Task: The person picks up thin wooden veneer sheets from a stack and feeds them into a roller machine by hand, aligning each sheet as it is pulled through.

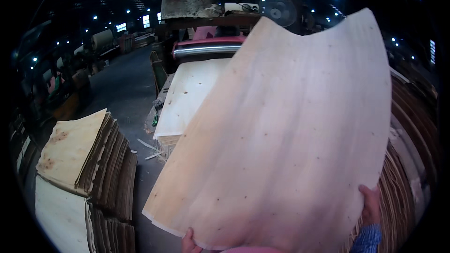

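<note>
A large, thin wood veneer sheet (281,126), pale with small dark knots, fills the middle and right of the head view. It is raised and tilted, and its far edge dips in a curve. At the near left edge my left hand (190,242) grips the sheet, thumb on top. My right hand (370,204) is closed on its right edge, thumb over the surface. The other fingers of both hands are hidden under the veneer. Behind and partly covered by it lies a stack of white veneer (190,93).
Beyond that stack stands a machine with a shiny metal roller (208,50). Two veneer piles, one yellowish (72,147) and one paler (61,211), sit at the left. More stacked sheets (398,197) rise at the right. Wood scraps (152,149) litter the floor near the middle stack.
</note>
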{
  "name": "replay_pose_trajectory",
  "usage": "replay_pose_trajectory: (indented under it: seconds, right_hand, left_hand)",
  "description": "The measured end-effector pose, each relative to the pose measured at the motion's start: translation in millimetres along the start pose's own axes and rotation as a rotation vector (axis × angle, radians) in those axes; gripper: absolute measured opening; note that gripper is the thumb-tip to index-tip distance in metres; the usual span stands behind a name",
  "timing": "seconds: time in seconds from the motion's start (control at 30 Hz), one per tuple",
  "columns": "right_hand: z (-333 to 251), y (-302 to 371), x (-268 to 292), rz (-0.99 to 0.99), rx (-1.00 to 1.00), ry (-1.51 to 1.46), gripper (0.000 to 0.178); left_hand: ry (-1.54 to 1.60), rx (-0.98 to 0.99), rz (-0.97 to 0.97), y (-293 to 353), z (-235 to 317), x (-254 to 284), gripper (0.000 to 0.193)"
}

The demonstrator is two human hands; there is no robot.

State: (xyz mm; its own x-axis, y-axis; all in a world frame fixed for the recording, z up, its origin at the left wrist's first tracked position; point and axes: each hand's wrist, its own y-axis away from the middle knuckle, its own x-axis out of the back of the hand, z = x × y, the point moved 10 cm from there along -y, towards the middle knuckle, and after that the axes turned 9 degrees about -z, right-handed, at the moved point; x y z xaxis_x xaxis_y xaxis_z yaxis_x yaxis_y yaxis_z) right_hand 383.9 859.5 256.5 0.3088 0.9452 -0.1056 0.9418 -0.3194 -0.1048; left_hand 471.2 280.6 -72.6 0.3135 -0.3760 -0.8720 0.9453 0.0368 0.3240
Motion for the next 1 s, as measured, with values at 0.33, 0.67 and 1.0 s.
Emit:
replay_pose_trajectory:
  seconds: [0.33,0.67,1.0]
  right_hand:
    - [70,-282,-272,-0.419,-0.124,0.039,0.042]
    - [124,-577,-440,-0.68,-0.345,0.056,0.038]
    - [249,-524,-416,-0.268,0.406,1.411,0.041]
  left_hand:
    - [-0.032,-0.265,0.19,-132,117,-13,0.058]
    - [0.0,-0.513,0.04,-261,246,-126,0.056]
    - [0.0,-0.313,0.433,-326,215,-67,0.055]
